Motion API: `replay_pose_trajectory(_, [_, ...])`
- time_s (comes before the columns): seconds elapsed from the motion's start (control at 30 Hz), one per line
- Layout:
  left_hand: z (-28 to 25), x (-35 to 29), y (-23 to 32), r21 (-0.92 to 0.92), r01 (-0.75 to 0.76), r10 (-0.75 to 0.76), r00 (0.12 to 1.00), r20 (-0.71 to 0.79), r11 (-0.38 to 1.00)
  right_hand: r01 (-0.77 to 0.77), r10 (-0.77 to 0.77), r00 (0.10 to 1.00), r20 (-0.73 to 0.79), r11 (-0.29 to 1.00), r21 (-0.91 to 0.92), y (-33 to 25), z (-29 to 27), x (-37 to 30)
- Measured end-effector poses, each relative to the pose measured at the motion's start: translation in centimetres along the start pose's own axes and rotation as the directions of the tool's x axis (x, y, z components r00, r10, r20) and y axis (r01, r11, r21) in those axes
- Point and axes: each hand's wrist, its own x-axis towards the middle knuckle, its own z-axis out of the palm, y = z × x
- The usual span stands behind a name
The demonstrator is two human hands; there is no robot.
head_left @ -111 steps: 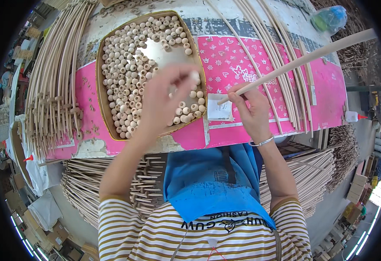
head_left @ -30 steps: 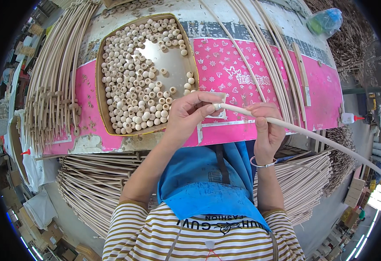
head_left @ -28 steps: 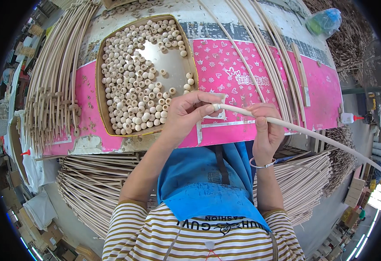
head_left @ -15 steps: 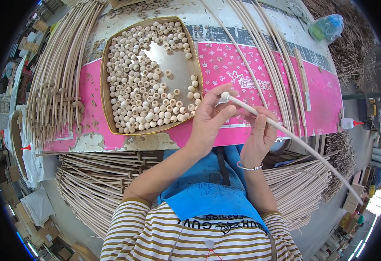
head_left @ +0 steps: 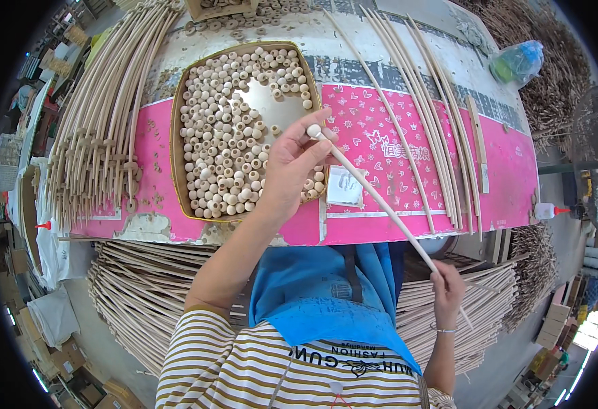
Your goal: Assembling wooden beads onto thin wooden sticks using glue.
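Observation:
A long pale wooden rod (head_left: pixel 374 194) slants from upper left to lower right in front of me. At its upper end sits a small round wooden bead (head_left: pixel 313 130). My left hand (head_left: pixel 291 163) pinches that end between thumb and fingers, above the right edge of the bead tray (head_left: pixel 176 160). Low on the right, my right hand (head_left: pixel 447 290) has its fingers closed around the rod further down, past the table's front edge. Many loose drilled beads fill the tray, with a bare patch of its shiny bottom showing. A white square dish (head_left: pixel 345 187) lies beside the tray.
Rods with discs on them (head_left: pixel 98 146) are piled at the table's left. Several bare rods (head_left: pixel 425 123) and a flat wooden strip (head_left: pixel 477 140) lie right. A white bottle with a red tip (head_left: pixel 546 210) stands at the right edge. Rod bundles (head_left: pixel 149 293) lie below the table.
My right hand has slid down and right along the rod, away from the bead end. My left hand has moved left with the beaded end, and the white dish has come into sight.

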Motion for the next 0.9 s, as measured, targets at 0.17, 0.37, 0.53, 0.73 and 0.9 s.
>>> replay_pose_trajectory(0.17, [-0.9,0.8,-0.2,-0.01,-0.025,0.025,1.0,0.011,1.0,0.231,-0.256,0.951,-0.175,0.961,-0.152,-1.6,3.0,-0.5])
replay_pose_trajectory(0.37, [-1.3,0.8,0.3,-0.068,0.011,-0.007,0.998,0.056,0.998,0.207,-0.201,0.972,-0.121,0.978,0.035,-1.0,4.4,-1.5])
replay_pose_trajectory(0.53, [0.8,1.2,0.1,0.08,-0.058,0.055,0.998,0.039,0.995,0.167,-0.192,0.931,-0.312,0.98,-0.107,-1.5,5.3,-2.5])
replay_pose_trajectory(0.73, [2.6,1.0,1.1,0.383,-0.233,0.16,0.964,0.212,0.894,-0.138,0.18,0.983,-0.04,0.864,0.484,2.7,4.6,-3.9])
replay_pose_trajectory(0.9, [2.1,-0.1,-0.5,0.326,-0.215,0.137,0.96,0.245,0.921,-0.073,0.539,0.499,-0.678,0.807,0.587,12.4,-1.3,-6.3])
